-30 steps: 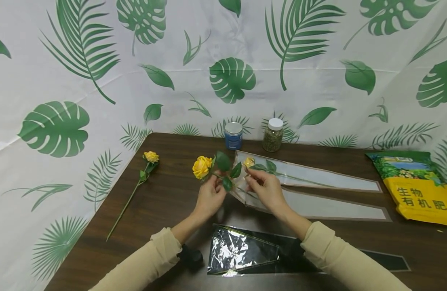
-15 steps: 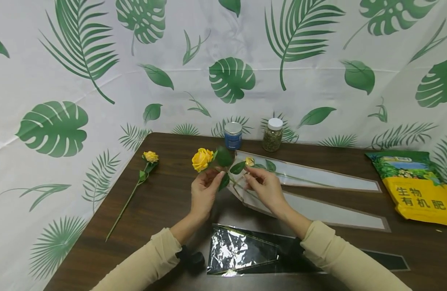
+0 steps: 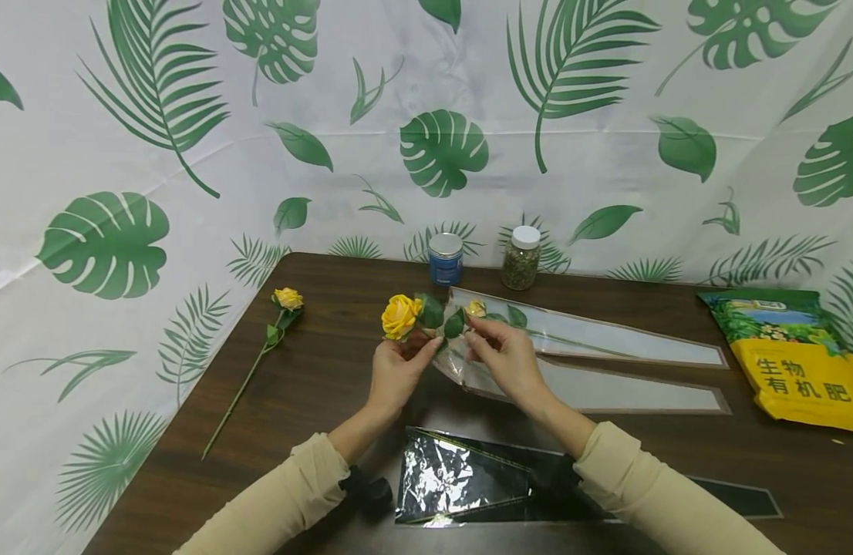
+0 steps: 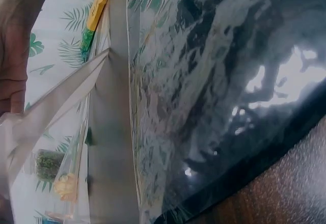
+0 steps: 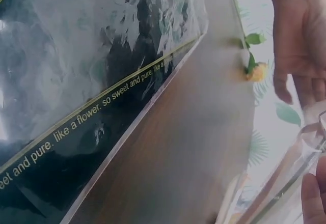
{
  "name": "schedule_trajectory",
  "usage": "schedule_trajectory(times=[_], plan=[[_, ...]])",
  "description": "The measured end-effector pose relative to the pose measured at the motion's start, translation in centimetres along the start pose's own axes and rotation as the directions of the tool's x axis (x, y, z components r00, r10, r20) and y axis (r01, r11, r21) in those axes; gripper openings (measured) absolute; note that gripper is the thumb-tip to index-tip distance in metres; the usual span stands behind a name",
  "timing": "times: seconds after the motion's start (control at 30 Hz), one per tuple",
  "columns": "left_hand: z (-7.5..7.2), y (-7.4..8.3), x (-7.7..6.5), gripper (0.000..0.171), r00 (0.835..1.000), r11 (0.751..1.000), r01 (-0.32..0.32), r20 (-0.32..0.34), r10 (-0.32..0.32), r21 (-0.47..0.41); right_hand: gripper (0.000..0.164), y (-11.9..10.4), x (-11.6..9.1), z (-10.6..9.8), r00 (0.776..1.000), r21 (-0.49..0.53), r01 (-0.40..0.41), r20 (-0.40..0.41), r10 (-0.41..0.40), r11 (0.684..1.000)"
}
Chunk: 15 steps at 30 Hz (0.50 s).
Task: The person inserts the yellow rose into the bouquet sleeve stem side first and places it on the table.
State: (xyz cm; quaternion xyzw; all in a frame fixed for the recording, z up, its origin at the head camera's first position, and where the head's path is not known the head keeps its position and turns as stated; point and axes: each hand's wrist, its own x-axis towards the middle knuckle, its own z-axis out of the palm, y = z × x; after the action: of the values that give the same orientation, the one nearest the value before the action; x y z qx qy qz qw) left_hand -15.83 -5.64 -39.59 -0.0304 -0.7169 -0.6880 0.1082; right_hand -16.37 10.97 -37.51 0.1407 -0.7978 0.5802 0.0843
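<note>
A yellow rose (image 3: 401,317) with green leaves is held by my left hand (image 3: 395,374), which pinches its stem just below the bloom. The stem runs rightward into a clear and white flower sleeve (image 3: 628,391) with a brown edge. My right hand (image 3: 504,358) pinches the mouth of this sleeve, right beside the leaves. In the left wrist view the sleeve (image 4: 61,89) hangs above the table. The right wrist view shows my right fingers (image 5: 311,193) at the clear film, with my left hand (image 5: 300,40) opposite. Much of the stem is hidden.
Behind lies another sleeve (image 3: 665,345) with a rose (image 3: 476,308) inside. A black sleeve (image 3: 461,478) lies in front, and a loose yellow rose (image 3: 288,301) at left. A blue tin (image 3: 445,262), a jar (image 3: 522,260) and a yellow fertilizer bag (image 3: 808,378) stand along the back and right.
The held rose rose slightly, then came down and to the right, closer to the sleeve's mouth. The sleeve's narrow end has swung up and back a little. My right hand has hardly moved.
</note>
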Motion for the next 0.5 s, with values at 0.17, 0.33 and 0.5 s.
schedule_trajectory(times=[0.17, 0.33, 0.5], plan=[[-0.1, -0.17, -0.27, 0.019, 0.998, 0.999, 0.031, 0.05, -0.033, 0.038, 0.027, -0.03, -0.05, -0.09, 0.999, -0.052, 0.026, -0.018, -0.027, 0.998], [-0.14, -0.12, -0.71, 0.027, 0.998, 0.997, 0.043, 0.04, -0.04, -0.065, 0.026, 0.1, 0.07, -0.22, 0.999, -0.048, 0.014, -0.028, -0.016, 0.999], [0.03, 0.03, -0.71, 0.027, 1.0, 0.989, 0.01, -0.027, -0.014, -0.145, 0.026, -0.06, 0.15, -0.17, 0.999, -0.044, 0.021, -0.022, -0.022, 0.999]])
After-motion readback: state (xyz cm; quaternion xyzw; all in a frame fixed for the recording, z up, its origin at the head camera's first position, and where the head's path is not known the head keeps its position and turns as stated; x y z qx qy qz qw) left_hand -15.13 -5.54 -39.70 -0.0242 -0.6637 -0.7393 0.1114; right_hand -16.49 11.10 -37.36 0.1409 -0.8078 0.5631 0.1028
